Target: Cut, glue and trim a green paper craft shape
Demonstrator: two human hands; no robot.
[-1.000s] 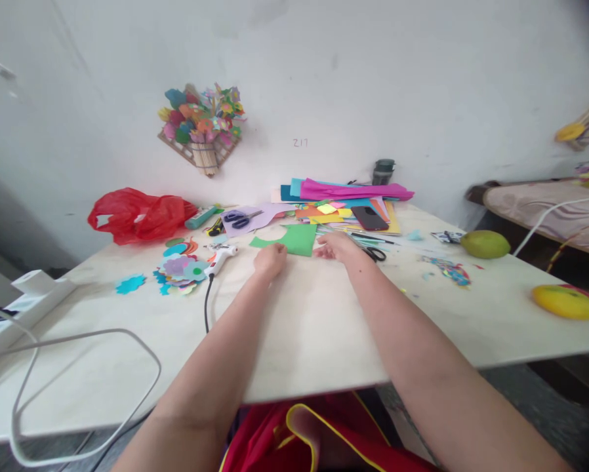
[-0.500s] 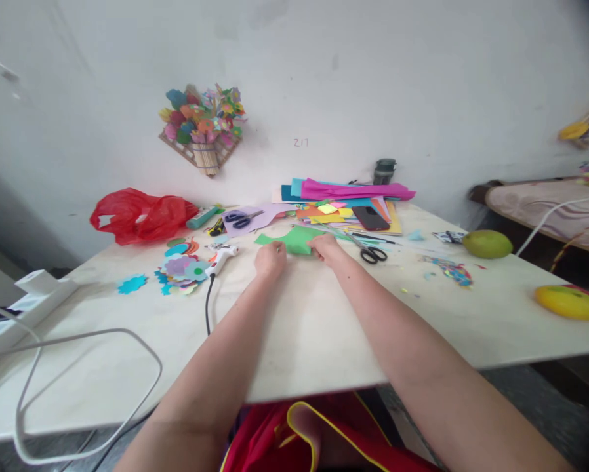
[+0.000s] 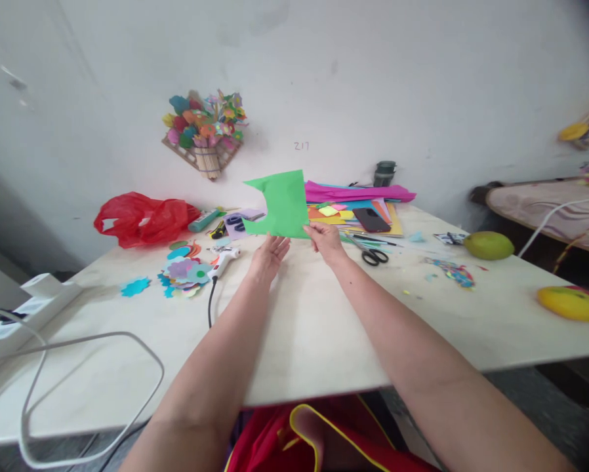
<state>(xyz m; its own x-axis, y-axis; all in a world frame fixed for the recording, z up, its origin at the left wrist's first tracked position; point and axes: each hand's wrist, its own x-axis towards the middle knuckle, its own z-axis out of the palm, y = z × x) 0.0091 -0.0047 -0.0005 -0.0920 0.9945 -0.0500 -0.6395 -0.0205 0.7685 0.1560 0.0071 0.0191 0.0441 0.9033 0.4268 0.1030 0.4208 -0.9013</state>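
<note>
"Right hand (image 3: 325,244) or left hand (image 3: 269,257): which has hold of the green sheet (image 3: 285,206)?"

"Right. Its thumb and fingers pinch the corner at about four o'clock on the sheet. Left is palm up, fingers loosely spread, just under the bottom edge, around seven o'clock."

"Does the left touch it?"

"I can't tell; the fingertips reach the edge in view, but they could be bearing it or sitting just short."

"Which way does the sheet lie from them?"

"Toward eleven o'clock from the right hand, nearer one from the left. It is held upright above the desk (image 3: 304,328), broad face turned back toward six. The right hand is nearer, being on it for certain."

"Long axis?"

"Hard to call; the outline is close to square, bottom edge running roughly nine to three."

"And its looks?"

"Plain bright green, thin, flat, fairly stiff I'd judge. A big rounded bite is missing at nine o'clock, leaving pointed horns at ten and eight. Its other edges look fairly straight."

"Anything close by?"

"Glue gun (image 3: 223,261) on the desk at nine from the left hand; black-handled scissors (image 3: 365,251) just past three from the right."
</note>
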